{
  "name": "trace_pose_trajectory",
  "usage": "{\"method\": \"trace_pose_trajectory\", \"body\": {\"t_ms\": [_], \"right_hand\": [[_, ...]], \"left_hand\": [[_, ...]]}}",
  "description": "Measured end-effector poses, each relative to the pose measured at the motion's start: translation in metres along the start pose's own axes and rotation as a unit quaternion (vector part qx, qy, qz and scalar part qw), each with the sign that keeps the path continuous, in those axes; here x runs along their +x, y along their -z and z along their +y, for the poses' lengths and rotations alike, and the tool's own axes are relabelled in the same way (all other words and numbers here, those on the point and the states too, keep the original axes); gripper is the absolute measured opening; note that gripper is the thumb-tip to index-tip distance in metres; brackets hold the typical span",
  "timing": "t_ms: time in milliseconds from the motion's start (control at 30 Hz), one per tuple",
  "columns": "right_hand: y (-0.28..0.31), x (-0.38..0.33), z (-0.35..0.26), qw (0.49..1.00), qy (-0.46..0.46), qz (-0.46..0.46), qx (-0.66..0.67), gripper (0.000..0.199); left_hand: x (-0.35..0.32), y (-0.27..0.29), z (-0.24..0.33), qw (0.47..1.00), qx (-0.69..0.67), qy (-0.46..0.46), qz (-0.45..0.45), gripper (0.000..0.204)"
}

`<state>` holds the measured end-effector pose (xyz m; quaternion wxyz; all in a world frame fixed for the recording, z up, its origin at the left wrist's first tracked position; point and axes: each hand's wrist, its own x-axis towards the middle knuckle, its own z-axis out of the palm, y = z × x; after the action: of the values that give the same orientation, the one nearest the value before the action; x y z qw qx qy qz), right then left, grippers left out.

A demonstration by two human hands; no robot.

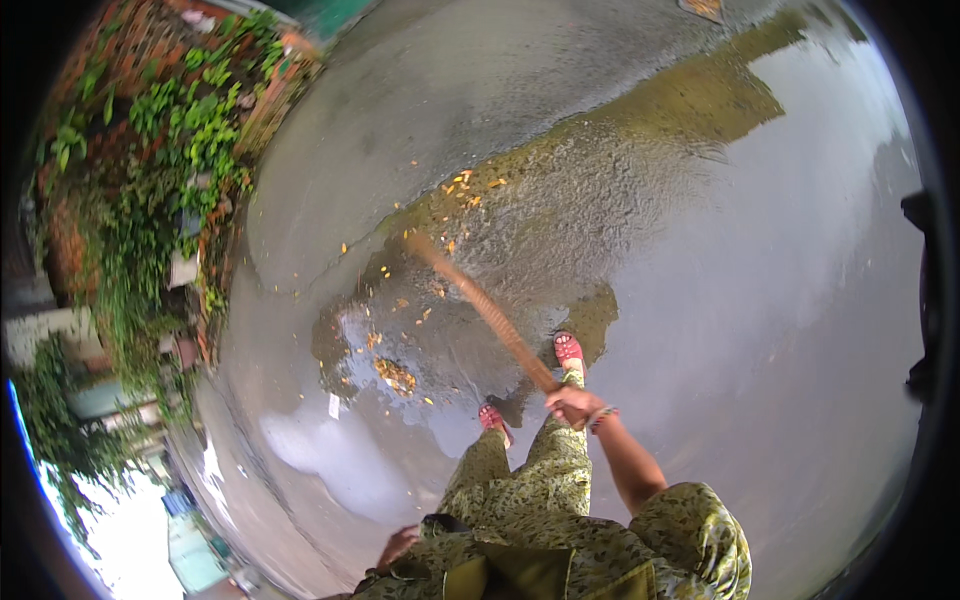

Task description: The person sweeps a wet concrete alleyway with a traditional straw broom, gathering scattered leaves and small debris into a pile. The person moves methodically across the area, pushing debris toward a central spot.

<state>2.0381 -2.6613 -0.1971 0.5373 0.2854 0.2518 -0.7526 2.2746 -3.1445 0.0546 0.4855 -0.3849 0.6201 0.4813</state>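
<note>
Fingers of the right hand [573,403] are curled tight around the upper end of a long brown broom handle [490,312], just above the person's knees. From that grip the handle slants up and to the left across the wet pavement [760,300], and its far end [415,240] blurs out over a shallow puddle [560,210] in the middle of the ground. A beaded bracelet [603,418] sits on the wrist.

Low near the bottom edge, by the hip, the left hand [397,547] hangs against the green patterned clothing [560,500]; it holds nothing that can be seen, and whether its fingers are curled or loose cannot be told.

Small yellow leaves [470,188] lie scattered on the water around the far end of the handle, with a thicker clump of leaves [396,376] nearer the feet. Red sandals [568,350] stand on the wet surface just beside the handle's lower part. A brick wall overgrown with green plants [150,150] runs along the pavement's left edge.

The handle looks stiff and fairly light, yet long enough that one hand at the very top gives little leverage; a second hold further down the shaft would likely steady it. Wet wood may be slippery.
</note>
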Motion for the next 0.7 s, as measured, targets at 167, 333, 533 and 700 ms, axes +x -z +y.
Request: {"method": "trace_pose_trajectory", "body": {"t_ms": [167, 333, 533, 700], "right_hand": [[-0.004, -0.117, -0.052, 0.97, 0.163, 0.164, -0.068, 0.038], [0.058, -0.108, -0.154, 0.921, 0.285, 0.254, -0.078, 0.011], [0.089, -0.018, -0.284, 0.91, 0.304, 0.256, 0.118, 0.004], [0.019, 0.144, -0.216, 0.907, 0.192, 0.334, -0.173, 0.007]], "left_hand": [[0.031, -0.011, 0.065, 0.974, -0.088, 0.075, 0.194, 0.04], [0.072, -0.011, 0.05, 0.976, -0.175, -0.067, 0.114, 0.043], [0.06, -0.042, -0.068, 0.956, -0.243, 0.093, 0.134, 0.043], [0.021, -0.081, -0.13, 0.951, -0.276, 0.12, 0.067, 0.04]]}}
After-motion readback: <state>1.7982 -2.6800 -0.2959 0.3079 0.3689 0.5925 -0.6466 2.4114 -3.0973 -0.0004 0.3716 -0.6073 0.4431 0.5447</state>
